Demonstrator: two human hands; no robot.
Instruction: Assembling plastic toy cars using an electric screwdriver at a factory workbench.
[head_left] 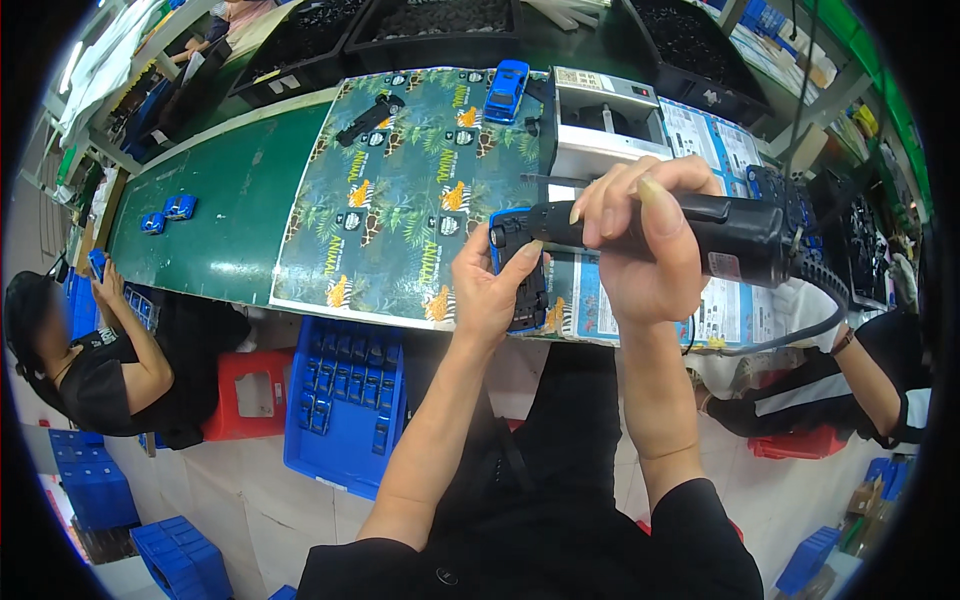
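Note:
My left hand (484,288) is closed round a toy car (530,312) with a blue body and black underside. The black underside faces up, thumb resting on it. My right hand (650,235) wraps round a black electric screwdriver (745,240), lying nearly level with its nose pointing left at the car. The driver's tip is hard to make out, so I cannot tell whether it touches a screw. Beyond my hands, a blue toy car (507,92) and a black car chassis (370,118) lie on a patterned sheet (400,200).
A grey metal box (575,150) stands just beyond my right hand. Black trays (435,48) of dark parts line the back. Two blue cars (180,207) sit on the green tabletop (225,245). A blue bin (345,470) holds several cars. Co-workers sit left and right; a coiled cord (830,290) trails right.

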